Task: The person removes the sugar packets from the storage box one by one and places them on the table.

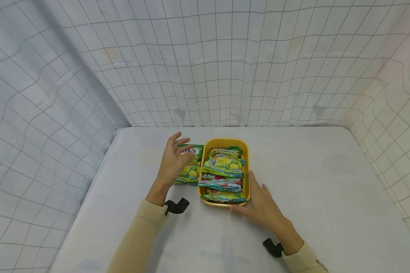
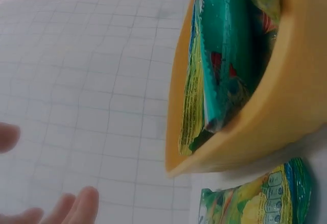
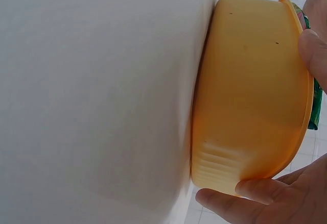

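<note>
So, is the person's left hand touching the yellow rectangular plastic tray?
Apart. In the head view, a shiny green-and-yellow packet shows in the gap between the left hand and the tray.

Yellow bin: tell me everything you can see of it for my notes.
The yellow bin looks like smooth plastic: a rounded rectangle, open-topped, with a rim, ridges near one corner and small dark specks on one wall. It stands upright on the white table, holding glossy printed packets. The right grip touches its outside; other packets lie at its left, contact unclear.
</note>
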Motion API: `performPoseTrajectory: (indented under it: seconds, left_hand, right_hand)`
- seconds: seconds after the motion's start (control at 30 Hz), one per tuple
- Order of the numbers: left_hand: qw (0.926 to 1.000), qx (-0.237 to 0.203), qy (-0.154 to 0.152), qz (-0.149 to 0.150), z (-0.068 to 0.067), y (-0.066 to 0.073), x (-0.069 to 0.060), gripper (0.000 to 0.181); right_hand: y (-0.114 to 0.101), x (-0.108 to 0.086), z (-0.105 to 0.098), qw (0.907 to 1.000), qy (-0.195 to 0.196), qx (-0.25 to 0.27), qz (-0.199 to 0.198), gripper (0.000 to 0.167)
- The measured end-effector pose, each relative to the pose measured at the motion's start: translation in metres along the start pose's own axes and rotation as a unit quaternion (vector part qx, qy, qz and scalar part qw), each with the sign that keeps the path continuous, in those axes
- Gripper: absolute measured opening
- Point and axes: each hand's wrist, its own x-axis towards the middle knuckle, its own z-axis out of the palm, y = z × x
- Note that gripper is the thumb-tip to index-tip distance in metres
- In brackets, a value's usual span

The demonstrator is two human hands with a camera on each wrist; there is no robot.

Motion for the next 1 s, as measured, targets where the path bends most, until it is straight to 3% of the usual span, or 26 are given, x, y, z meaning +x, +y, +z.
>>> performPoseTrajectory:
  seconds: [0.3,0.5,0.67,1.0]
  left_hand:
    - [0.999,0.003,-0.044,-0.007,0.019,0.004,0.004,0.083]
    - [0.9966,-0.012,-0.071,-0.04,0.033,-0.002,0.009,0.082]
    - [0.9946,0.004,-0.082,-0.064,0.042,-0.009,0.012,0.082]
    - [0.9876,0.076,-0.099,-0.094,0.056,-0.02,0.013,0.083]
  right_hand:
    - [0.002,-0.001,0.0,0.9999,0.0,0.01,-0.001,0.134]
    - [0.002,0.0,0.0,0.9999,0.0,0.013,-0.004,0.133]
    - [0.002,0.0,0.0,0.9999,0.004,0.01,-0.008,0.134]
    - [0.002,0.0,0.001,0.9998,0.008,0.016,-0.01,0.132]
